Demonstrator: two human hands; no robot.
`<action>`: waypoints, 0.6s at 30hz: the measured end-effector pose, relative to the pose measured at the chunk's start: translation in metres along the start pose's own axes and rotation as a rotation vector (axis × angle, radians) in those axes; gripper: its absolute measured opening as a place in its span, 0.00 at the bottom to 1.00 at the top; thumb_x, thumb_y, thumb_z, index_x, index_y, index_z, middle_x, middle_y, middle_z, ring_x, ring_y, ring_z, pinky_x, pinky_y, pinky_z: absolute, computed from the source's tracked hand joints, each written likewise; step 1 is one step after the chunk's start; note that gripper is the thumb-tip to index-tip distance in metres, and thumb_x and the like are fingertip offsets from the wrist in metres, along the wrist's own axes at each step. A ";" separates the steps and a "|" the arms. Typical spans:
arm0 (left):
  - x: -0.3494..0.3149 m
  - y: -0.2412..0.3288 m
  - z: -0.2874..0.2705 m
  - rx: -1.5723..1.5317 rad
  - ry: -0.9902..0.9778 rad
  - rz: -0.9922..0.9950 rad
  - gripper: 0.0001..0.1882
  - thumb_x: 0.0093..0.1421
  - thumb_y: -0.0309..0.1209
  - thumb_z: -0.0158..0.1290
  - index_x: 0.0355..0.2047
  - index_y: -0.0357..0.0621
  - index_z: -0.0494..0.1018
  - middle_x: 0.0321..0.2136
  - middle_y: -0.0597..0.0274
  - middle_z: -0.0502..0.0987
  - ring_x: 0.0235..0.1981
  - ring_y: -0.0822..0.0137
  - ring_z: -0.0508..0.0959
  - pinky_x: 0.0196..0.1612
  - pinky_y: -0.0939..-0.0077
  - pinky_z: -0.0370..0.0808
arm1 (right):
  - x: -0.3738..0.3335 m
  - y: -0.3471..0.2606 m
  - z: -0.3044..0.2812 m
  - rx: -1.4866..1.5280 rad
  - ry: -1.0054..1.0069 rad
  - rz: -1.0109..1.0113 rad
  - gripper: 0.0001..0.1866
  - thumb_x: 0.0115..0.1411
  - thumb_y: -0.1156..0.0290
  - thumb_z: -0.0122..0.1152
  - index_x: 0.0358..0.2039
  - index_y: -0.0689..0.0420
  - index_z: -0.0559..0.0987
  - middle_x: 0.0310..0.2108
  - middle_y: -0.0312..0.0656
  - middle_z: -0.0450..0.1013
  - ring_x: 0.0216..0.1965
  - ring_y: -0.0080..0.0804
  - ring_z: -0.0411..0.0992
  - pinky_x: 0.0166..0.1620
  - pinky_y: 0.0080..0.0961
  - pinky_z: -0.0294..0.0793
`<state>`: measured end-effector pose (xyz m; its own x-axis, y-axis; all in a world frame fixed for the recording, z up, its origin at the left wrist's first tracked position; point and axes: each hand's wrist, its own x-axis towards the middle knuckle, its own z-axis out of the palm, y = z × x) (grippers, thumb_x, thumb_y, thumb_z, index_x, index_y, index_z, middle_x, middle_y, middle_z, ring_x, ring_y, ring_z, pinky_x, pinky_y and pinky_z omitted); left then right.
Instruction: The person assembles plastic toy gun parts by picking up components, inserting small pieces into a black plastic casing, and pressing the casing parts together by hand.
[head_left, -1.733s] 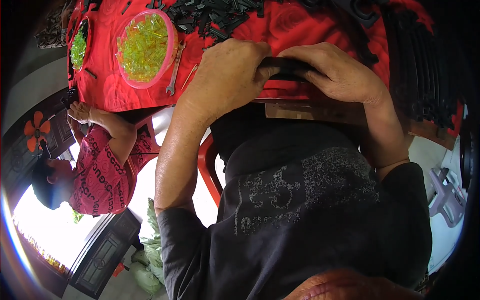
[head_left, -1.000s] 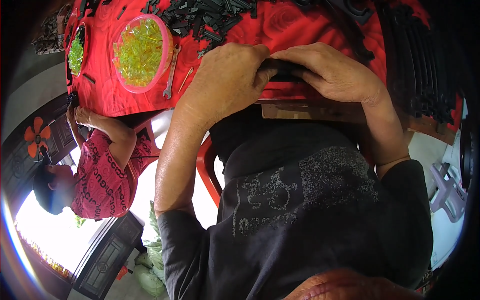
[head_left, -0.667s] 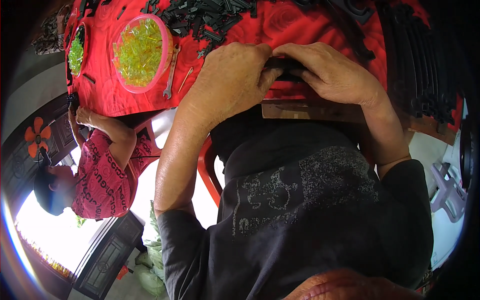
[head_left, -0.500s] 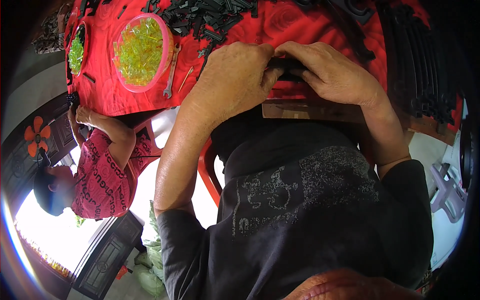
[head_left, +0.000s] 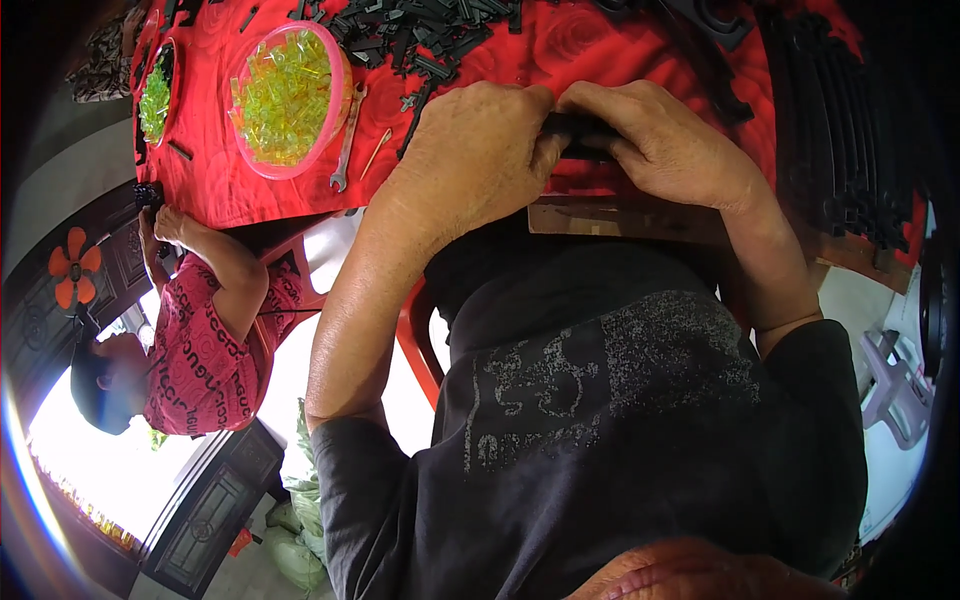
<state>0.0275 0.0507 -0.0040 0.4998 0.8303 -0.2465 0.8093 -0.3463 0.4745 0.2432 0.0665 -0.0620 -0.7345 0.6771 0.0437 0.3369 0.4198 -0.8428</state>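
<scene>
Both of my hands meet over the near edge of a red-covered table, holding a black plastic part (head_left: 582, 138) between them. My left hand (head_left: 485, 150) has its thumb and curled fingers closed on the part's left end. From the other side, my right hand (head_left: 665, 145) grips it with fingers bent over the top and thumb below. Much of the part is covered by my fingers, so its full shape cannot be made out. A long dark piece (head_left: 413, 125) lies just left of my left hand, partly hidden by it.
Left of my hands stand a pink-rimmed bowl (head_left: 338, 112) of yellow-green clear pieces, a wrench (head_left: 349, 140) and a thin stick (head_left: 376, 152). Small black parts (head_left: 410, 40) lie heaped beyond. Long curved black pieces (head_left: 840, 140) line the right side. A co-worker (head_left: 205, 350) sits at left.
The view has shifted very slightly. Both hands keep nearly the same grip on the black plastic part.
</scene>
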 end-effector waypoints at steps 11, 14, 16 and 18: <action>0.004 0.007 0.002 0.035 -0.018 -0.018 0.12 0.62 0.35 0.56 0.40 0.39 0.80 0.27 0.43 0.80 0.34 0.40 0.81 0.40 0.47 0.77 | -0.003 0.006 0.000 0.023 0.039 -0.066 0.13 0.59 0.84 0.57 0.45 0.62 0.73 0.33 0.52 0.77 0.36 0.53 0.78 0.40 0.43 0.75; 0.005 0.007 0.001 0.030 -0.008 -0.017 0.12 0.62 0.35 0.56 0.40 0.39 0.80 0.28 0.42 0.80 0.34 0.40 0.81 0.40 0.47 0.76 | -0.006 0.003 -0.001 0.004 0.021 0.008 0.13 0.59 0.84 0.57 0.44 0.62 0.72 0.34 0.52 0.76 0.38 0.53 0.78 0.42 0.45 0.74; 0.004 0.005 0.002 0.000 0.022 0.001 0.13 0.62 0.35 0.57 0.41 0.38 0.80 0.28 0.41 0.80 0.35 0.40 0.81 0.40 0.47 0.76 | -0.007 0.004 -0.001 0.011 0.035 -0.032 0.13 0.58 0.84 0.56 0.45 0.62 0.73 0.35 0.52 0.76 0.40 0.53 0.77 0.43 0.45 0.74; 0.006 0.005 0.003 -0.006 0.018 0.006 0.13 0.62 0.34 0.57 0.41 0.38 0.80 0.29 0.41 0.80 0.35 0.39 0.81 0.40 0.47 0.76 | -0.009 0.006 -0.001 0.014 0.052 -0.066 0.14 0.58 0.85 0.56 0.45 0.62 0.73 0.35 0.52 0.76 0.41 0.53 0.77 0.44 0.46 0.74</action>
<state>0.0353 0.0521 -0.0058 0.4990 0.8361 -0.2281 0.8044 -0.3489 0.4809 0.2521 0.0636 -0.0666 -0.7230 0.6790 0.1273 0.2799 0.4563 -0.8446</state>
